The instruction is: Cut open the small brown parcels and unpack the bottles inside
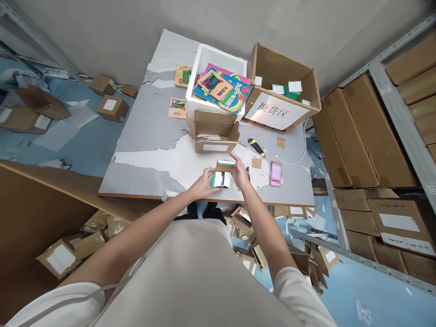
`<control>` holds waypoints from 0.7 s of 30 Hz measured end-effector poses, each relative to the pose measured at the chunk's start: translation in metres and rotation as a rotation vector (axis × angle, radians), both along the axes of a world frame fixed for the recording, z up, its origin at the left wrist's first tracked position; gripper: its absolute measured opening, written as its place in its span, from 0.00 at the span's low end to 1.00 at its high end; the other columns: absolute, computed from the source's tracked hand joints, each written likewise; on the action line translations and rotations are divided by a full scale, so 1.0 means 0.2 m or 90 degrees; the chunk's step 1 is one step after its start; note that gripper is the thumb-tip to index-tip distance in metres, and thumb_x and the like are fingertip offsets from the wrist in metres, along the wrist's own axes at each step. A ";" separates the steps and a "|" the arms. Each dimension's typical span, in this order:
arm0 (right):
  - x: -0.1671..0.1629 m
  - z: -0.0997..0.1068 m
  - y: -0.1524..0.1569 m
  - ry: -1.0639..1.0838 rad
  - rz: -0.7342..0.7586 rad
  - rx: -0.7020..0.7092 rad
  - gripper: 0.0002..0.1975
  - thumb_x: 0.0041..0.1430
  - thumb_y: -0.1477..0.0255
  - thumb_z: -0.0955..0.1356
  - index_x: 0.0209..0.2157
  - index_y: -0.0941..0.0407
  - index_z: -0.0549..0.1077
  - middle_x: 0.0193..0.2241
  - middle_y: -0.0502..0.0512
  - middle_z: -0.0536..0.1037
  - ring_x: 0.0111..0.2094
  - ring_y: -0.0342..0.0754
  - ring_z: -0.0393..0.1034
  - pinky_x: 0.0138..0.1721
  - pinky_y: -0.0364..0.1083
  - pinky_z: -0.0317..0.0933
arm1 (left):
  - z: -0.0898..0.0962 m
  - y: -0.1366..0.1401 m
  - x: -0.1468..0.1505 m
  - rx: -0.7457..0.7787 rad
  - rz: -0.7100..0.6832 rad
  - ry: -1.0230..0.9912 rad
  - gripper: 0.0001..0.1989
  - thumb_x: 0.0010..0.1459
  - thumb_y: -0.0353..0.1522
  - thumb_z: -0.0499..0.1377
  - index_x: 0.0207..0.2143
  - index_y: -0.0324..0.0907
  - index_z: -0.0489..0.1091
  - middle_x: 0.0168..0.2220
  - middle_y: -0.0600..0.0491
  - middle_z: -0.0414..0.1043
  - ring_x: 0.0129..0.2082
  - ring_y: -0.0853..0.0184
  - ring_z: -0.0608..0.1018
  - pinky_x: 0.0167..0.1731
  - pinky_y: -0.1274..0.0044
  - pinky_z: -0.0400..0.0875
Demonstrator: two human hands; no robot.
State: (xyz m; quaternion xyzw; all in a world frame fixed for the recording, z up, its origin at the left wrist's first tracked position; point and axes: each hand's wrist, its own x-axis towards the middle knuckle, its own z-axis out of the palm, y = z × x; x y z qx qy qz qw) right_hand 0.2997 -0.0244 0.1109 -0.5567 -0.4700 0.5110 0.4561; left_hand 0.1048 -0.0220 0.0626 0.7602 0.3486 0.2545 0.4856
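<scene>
My left hand [203, 185] grips the left side of a small white and green cardboard box [222, 180] near the table's front edge. The box's lid stands raised at the back, and two white inner flaps show with a dark gap between them. My right hand [240, 172] is at the box's right side, its fingers stretched out beside the raised lid. Whether it touches the lid is hard to tell. Just behind the small box stands an open brown carton [216, 136] with a white label and its flaps up.
A black and yellow cutter [256, 147] and a phone [276, 174] lie to the right, near a white cable [294, 160]. Farther back stand a white foam box [218, 56] with books [223, 88] and a large carton [282, 59]. Shelves with cartons [371, 131] line the right.
</scene>
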 end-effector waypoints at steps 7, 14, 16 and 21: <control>0.05 0.05 -0.18 -0.347 0.216 0.185 0.22 0.61 0.55 0.64 0.50 0.53 0.71 0.57 0.62 0.69 0.62 0.53 0.58 0.62 0.55 0.52 | 0.01 0.05 0.01 -0.037 0.002 -0.050 0.47 0.45 0.44 0.68 0.61 0.42 0.46 0.60 0.36 0.59 0.61 0.52 0.64 0.57 0.59 0.62; 0.08 0.01 -0.19 -0.470 0.257 0.209 0.17 0.62 0.59 0.64 0.48 0.54 0.69 0.61 0.64 0.62 0.66 0.54 0.49 0.62 0.58 0.53 | 0.03 0.07 0.02 -0.014 -0.006 -0.032 0.41 0.46 0.44 0.67 0.58 0.42 0.53 0.56 0.40 0.65 0.57 0.53 0.69 0.54 0.60 0.65; 0.07 0.01 -0.18 -0.473 0.228 0.203 0.16 0.63 0.60 0.63 0.47 0.55 0.68 0.60 0.66 0.62 0.65 0.55 0.50 0.61 0.59 0.53 | 0.03 0.07 0.02 -0.011 -0.004 -0.028 0.40 0.46 0.44 0.67 0.58 0.43 0.54 0.56 0.40 0.65 0.56 0.53 0.70 0.54 0.60 0.65; 0.06 0.04 -0.17 -0.481 0.238 0.178 0.16 0.63 0.59 0.63 0.47 0.54 0.67 0.57 0.66 0.66 0.60 0.56 0.57 0.59 0.60 0.55 | 0.03 0.06 0.01 -0.021 0.004 -0.034 0.41 0.46 0.44 0.67 0.58 0.41 0.54 0.56 0.39 0.64 0.57 0.53 0.69 0.55 0.61 0.64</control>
